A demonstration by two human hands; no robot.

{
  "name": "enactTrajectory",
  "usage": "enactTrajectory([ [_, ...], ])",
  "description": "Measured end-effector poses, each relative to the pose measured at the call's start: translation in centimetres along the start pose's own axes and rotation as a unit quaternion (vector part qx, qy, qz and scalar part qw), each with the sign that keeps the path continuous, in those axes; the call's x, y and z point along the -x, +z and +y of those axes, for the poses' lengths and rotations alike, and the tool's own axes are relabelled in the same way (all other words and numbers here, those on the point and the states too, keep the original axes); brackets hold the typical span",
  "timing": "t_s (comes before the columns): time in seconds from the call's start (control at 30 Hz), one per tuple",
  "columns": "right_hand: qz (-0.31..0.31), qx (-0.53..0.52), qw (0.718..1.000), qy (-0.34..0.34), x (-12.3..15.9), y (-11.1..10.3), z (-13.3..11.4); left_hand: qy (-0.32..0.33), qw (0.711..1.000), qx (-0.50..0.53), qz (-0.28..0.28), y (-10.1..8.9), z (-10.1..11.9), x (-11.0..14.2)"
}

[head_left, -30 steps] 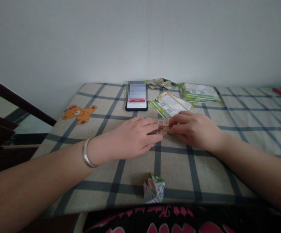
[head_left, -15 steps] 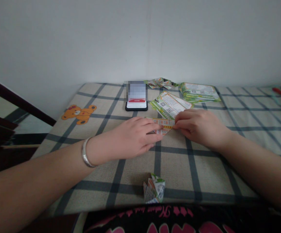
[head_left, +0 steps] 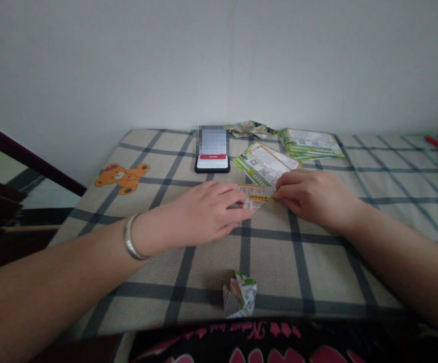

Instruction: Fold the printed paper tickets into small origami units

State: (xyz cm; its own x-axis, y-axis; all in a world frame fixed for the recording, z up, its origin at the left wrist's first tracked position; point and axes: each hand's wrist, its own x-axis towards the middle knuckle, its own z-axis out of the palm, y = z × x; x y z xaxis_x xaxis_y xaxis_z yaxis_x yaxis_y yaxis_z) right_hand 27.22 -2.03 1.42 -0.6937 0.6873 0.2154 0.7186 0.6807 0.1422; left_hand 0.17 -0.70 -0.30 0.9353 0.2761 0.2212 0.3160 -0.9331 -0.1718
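A small folded paper [head_left: 256, 196], printed in orange, white and yellow, lies on the checked cloth between both hands. My left hand [head_left: 213, 212], with a silver bangle at the wrist, has its fingers curled over the paper's left end and grips it there. At the right corner, my right hand [head_left: 302, 194] pinches the paper between thumb and fingers. Part of the paper is hidden under the left fingers. Just behind it rest printed leaflets [head_left: 260, 164], close to the right fingertips. A folded paper piece [head_left: 240, 295] stands near the front edge.
A phone [head_left: 212, 164] leans at the back, its screen partly blurred out. Beside it are crumpled-looking folded papers [head_left: 251, 129] and a stack of leaflets [head_left: 311, 143]. A bear picture [head_left: 122, 178] is on the tablecloth [head_left: 158, 272] at left. The wall [head_left: 219, 65] borders the table's back.
My left fingers have drawn back slightly to the left and curled, uncovering more of the paper's print. My right hand has shifted slightly right, still pinching the corner.
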Motion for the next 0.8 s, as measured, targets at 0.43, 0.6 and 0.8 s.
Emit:
enactTrajectory([
  [0.43, 0.067, -0.037, 0.997, -0.020, -0.6, 1.4, -0.5, 0.012, 0.999, 0.040, 0.025, -0.7, -0.7, -0.1],
  [0.6, 0.080, -0.106, 0.990, -0.049, -1.0, 2.0, -0.6, 0.007, 0.996, 0.082, 0.037, -0.6, -0.8, -0.2],
  [0.8, 0.086, -0.143, 0.985, -0.054, -1.2, 2.1, -0.2, 0.004, 0.998, 0.044, 0.040, -0.2, -0.6, -0.1],
])
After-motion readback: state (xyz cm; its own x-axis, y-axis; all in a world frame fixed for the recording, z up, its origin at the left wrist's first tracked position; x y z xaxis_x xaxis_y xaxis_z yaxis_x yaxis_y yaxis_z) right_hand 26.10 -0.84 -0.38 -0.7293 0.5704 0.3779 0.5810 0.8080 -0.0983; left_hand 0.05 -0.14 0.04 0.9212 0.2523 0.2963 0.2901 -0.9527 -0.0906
